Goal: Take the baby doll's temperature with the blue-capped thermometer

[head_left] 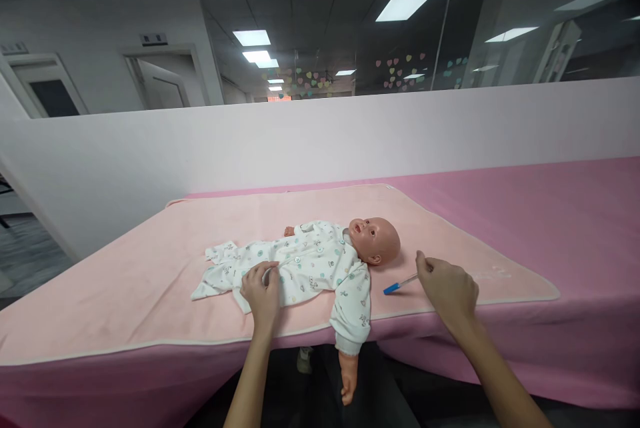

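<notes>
Baby doll, in a white patterned outfit, lies on its back in the head camera's view. A peach blanket is beneath it, on a tabletop covered in pink cloth. Its bald head points to the right; its near arm hangs over the front edge.

The person's left hand rests at the doll's hip, fingers loosely bent; whether they pinch the cloth, I cannot tell. The right hand, just beyond the head, appears to grip a slim blue-ended stick, perhaps a pen or thermometer. Its blue end points towards the doll; whether it touches the blanket is unclear.

The step in hand seems to be handling the stick beside the doll. Moving it calls for a firm pinch, clear of the head and sleeve, with the left hand steadying the body.
</notes>
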### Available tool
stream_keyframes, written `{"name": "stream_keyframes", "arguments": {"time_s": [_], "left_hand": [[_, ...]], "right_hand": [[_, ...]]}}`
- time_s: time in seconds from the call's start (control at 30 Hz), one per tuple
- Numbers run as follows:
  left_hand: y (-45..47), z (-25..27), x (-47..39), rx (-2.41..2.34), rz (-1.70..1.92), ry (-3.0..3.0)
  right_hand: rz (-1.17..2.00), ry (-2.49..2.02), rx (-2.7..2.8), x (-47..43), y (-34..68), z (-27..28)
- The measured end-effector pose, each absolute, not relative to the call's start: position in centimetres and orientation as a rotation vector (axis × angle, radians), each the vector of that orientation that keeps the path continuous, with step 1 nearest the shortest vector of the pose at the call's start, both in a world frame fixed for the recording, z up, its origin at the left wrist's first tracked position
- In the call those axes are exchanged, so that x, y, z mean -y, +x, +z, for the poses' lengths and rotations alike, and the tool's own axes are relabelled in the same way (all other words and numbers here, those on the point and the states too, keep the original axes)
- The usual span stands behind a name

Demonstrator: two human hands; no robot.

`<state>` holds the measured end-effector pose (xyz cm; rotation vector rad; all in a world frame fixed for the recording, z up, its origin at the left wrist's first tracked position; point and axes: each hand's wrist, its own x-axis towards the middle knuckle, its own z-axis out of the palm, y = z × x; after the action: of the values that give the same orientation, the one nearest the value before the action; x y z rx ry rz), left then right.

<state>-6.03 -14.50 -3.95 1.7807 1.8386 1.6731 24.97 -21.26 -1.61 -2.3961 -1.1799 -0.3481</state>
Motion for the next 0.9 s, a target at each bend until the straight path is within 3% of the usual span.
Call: {"name": "stream_keyframes", "arguments": {"time_s": [0.3,0.37,0.43,0.57,0.73,0.9], "left_hand": [[-5.7,-4.0,14.9,-1.95,1.771,1.866],[-4.7,-4.1,15.6,-1.97,1.939,2.05],[-2.9,-3.8,16.4,-1.691,1.999,2.484],[2.5,-1.8,17.4,-0.953,1.543,3.092],[7.4,0.3,14.3,-1.264,1.583,2.748],[7.7,-1.7,11.2,-1.375,1.395,2.844]], "right_hand": [[-0.126,-2.57,1.314,17.7,29.6,-6.0],[-0.164,-2.57,1.328,17.0,29.4,-6.3],[-0.214,-2.565,1.33,16.6,29.0,-6.4],[-0.277,-2.53,1.337,16.0,28.4,-6.3],[-0.24,-2.5,1.391,15.7,28.2,-6.2],[-0.212,-2.452,1.424,15.6,28.8,-6.5]]}}
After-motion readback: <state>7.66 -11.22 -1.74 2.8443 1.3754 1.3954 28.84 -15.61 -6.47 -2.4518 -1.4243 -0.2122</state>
